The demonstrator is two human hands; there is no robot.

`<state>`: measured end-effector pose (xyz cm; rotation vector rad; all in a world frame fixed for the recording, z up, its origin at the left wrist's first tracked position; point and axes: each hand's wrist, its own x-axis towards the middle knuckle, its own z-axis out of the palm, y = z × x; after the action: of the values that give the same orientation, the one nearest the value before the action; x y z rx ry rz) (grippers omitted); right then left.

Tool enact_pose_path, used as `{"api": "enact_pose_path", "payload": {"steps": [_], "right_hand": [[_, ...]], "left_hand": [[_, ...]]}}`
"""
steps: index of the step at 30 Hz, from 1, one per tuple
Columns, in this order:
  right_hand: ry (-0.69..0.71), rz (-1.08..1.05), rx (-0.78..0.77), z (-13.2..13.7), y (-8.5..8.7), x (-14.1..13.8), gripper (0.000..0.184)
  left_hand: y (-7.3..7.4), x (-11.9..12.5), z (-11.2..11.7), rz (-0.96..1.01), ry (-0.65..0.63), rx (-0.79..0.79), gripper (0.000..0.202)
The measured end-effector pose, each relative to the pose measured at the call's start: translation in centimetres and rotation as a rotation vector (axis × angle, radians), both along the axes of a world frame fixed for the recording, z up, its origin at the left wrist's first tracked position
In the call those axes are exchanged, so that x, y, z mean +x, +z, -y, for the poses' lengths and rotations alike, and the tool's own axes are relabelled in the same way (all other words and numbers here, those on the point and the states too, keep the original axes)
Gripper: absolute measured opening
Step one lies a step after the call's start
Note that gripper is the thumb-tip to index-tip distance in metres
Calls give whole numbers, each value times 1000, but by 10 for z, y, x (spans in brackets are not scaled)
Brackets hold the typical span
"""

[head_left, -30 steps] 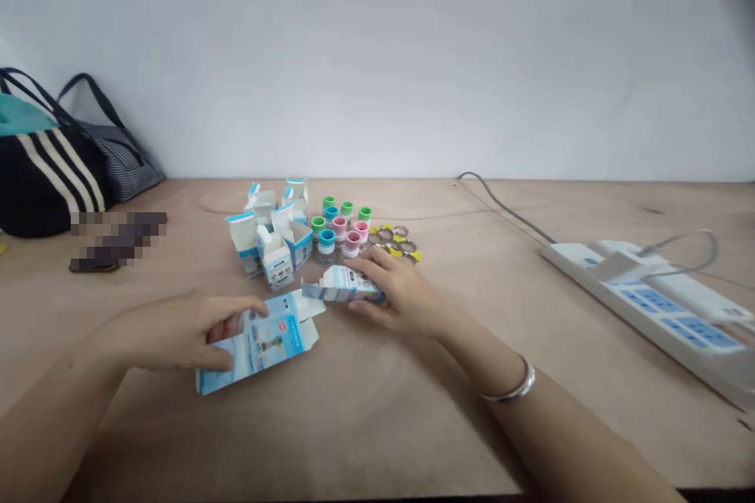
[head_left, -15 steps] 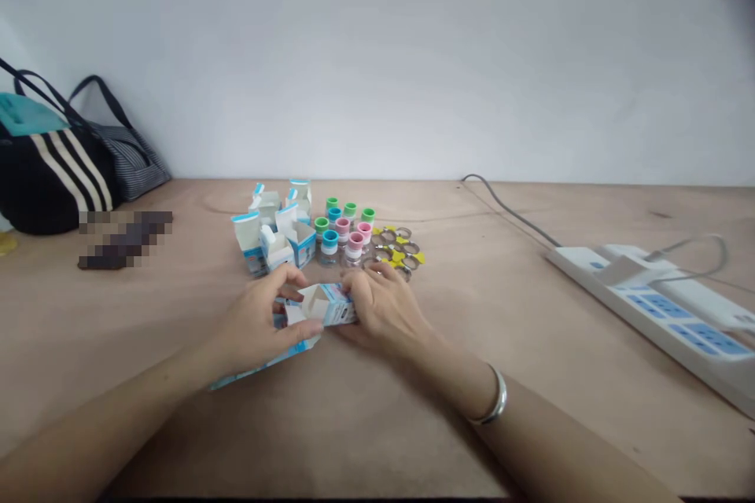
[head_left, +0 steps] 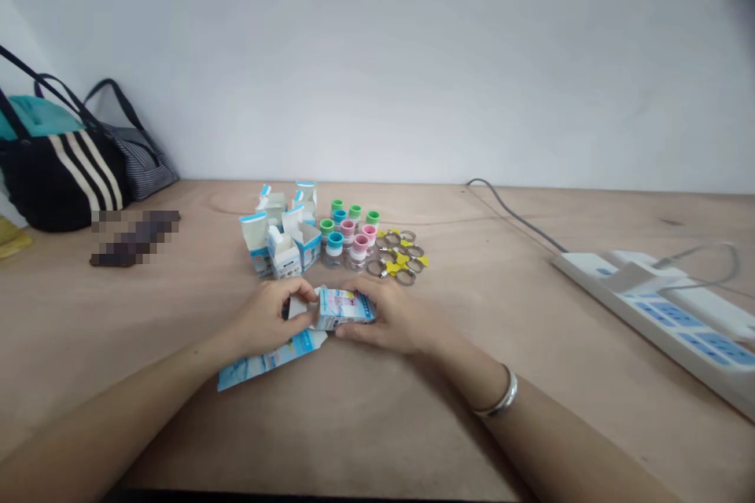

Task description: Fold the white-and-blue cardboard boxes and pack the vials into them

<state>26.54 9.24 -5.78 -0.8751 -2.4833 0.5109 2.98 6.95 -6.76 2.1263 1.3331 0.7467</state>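
A small white-and-blue carton (head_left: 344,308) is gripped from both ends just above the wooden table (head_left: 377,409). My left hand (head_left: 268,320) pinches its left end with curled fingers. My right hand (head_left: 396,322) wraps round its right end; a silver bangle sits on that wrist. Under my left hand lies a flattened blue carton (head_left: 267,361). Behind stand several opened small cartons (head_left: 281,240), several little bottles with green, blue and pink caps (head_left: 349,229), and a pile of metal rings with yellow tabs (head_left: 399,253).
A white power strip (head_left: 666,310) with a grey cable lies at the right. A black striped bag (head_left: 56,165) and a grey bag (head_left: 138,157) stand at the far left by the wall, with a blurred dark object (head_left: 133,237) in front of them.
My left hand left the flat blue carton and joined the right on the small carton. The small carton has been turned and its open end is no longer showing.
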Motion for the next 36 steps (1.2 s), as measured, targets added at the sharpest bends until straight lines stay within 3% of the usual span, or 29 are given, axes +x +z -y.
{"api": "enact_pose_path", "payload": {"steps": [5,10,13,22,28,33,36], "right_hand": [[-13,-33,39,3,-1,-4,43],[-72,-56,57,5,7,-1,42],[-75,-62,96,6,8,0,42],[-80,-9,208,8,3,-3,45],[-79,-26,232,11,0,-5,47],[-76,-22,284,12,-3,-6,50],[-69,-15,334,13,-2,-5,50]], "left_hand": [[2,5,3,18,-85,125,18],[7,2,11,383,-45,-62,35],[9,1,14,508,-66,-140,43],[8,0,15,360,-36,-195,40],[6,5,15,440,4,-209,31],[6,8,18,463,-44,-187,34],[7,6,20,383,-130,-115,49]]}}
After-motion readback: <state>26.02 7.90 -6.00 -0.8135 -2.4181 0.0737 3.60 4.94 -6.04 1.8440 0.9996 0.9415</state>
